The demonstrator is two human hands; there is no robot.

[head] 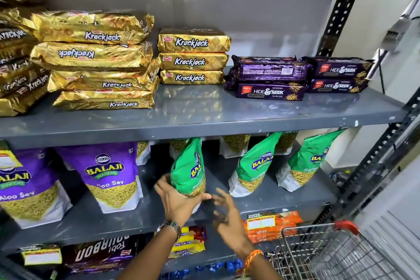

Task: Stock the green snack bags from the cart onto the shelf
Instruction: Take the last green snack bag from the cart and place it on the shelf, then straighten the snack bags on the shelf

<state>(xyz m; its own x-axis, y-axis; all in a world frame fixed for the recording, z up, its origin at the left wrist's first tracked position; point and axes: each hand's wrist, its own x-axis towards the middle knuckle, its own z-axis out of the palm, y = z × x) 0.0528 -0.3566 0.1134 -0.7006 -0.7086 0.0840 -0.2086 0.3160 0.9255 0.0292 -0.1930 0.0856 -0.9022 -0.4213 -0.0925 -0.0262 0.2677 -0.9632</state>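
Note:
A green Balaji snack bag (pixel 189 167) stands upright on the middle grey shelf (pixel 113 223), turned edge-on. My left hand (pixel 175 200) grips its lower part from the left and below. My right hand (pixel 223 209) hovers just right of the bag's base with fingers spread, holding nothing. Two more green bags (pixel 255 166) (pixel 306 161) lean on the same shelf further right. The wire cart (pixel 329 252) with a red handle sits at the bottom right; no green bags show in its visible part.
Purple Aloo Sev bags (pixel 111 175) stand left of the green ones. The upper shelf carries gold Krackjack packs (pixel 193 59) and purple Hide & Seek packs (pixel 270 91). Biscuit packs (pixel 270 225) fill the lower shelf. A black perforated upright (pixel 341 7) frames the right side.

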